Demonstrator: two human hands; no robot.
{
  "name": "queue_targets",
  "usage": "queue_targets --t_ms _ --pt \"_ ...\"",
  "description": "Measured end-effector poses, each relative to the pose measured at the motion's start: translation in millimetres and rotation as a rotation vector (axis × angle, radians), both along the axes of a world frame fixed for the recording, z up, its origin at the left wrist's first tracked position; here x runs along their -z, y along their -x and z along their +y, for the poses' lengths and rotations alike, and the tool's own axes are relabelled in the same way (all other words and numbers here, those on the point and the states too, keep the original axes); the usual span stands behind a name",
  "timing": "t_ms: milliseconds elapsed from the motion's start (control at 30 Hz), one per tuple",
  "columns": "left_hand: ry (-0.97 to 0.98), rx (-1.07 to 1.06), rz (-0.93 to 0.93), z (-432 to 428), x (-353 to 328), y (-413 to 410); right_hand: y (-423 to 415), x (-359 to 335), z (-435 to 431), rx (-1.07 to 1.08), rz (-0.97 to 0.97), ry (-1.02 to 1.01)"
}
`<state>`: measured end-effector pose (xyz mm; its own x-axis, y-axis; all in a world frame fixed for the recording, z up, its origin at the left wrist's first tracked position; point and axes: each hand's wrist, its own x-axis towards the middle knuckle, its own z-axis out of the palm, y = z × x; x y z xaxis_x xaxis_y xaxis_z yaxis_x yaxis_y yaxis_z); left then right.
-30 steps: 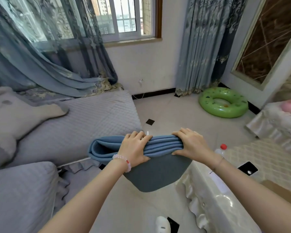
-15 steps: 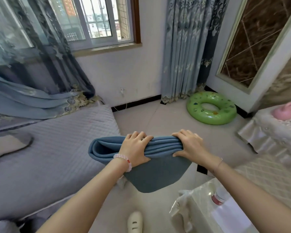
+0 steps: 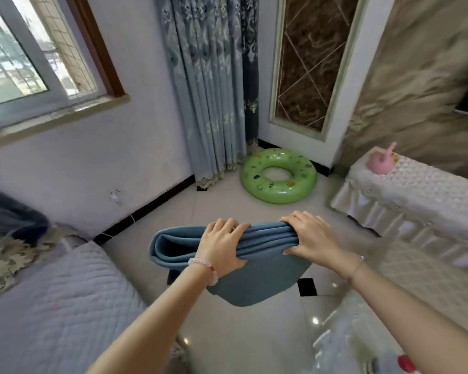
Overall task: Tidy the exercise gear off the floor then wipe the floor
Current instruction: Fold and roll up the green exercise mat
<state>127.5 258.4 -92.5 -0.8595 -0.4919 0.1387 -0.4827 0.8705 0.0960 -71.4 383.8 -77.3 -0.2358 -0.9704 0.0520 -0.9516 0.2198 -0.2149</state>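
Observation:
A folded blue exercise mat (image 3: 254, 282) hangs in the air in front of me, above the tiled floor (image 3: 257, 333). My left hand (image 3: 220, 245) grips the stacked folds near their middle, fingers curled over the top. My right hand (image 3: 312, 237) grips the right end of the same folds. The loose lower flap of the mat droops below both hands. A green inflatable swim ring (image 3: 278, 175) lies on the floor in the far corner, beyond the mat.
A grey quilted sofa (image 3: 52, 306) fills the lower left. A cloth-covered cabinet (image 3: 416, 195) with a pink toy (image 3: 381, 163) stands at the right. Blue curtains (image 3: 214, 90) hang in the corner. A covered table edge (image 3: 362, 344) sits at the lower right.
My view has turned right and moved toward the corner with the swim ring. Both hands keep the same grip on the mat.

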Motion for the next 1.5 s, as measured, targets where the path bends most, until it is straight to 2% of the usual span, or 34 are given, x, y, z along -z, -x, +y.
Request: queue_targets --t_ms 167,433,633,767,967,1300,1500 --pt "0.001 0.138 0.034 -48 1 68 51 4 -23 0.148 -0.022 -0.008" --pt "-0.067 0.248 -0.050 -109 -1 185 155 9 -65 0.244 -0.077 -0.001" --pt "-0.021 0.340 -0.051 -159 -5 307 262 16 -100 0.315 -0.140 0.020" --pt "0.003 0.400 -0.018 -181 -4 393 340 14 -114 0.356 -0.104 0.037" --pt "0.018 0.531 0.000 -195 4 508 425 15 -109 0.507 -0.040 0.001" --pt "-0.097 0.815 -0.168 -193 43 726 581 49 -87 0.770 -0.050 -0.090" --pt "-0.095 0.961 -0.205 -181 55 851 661 54 -75 0.941 -0.071 -0.105"
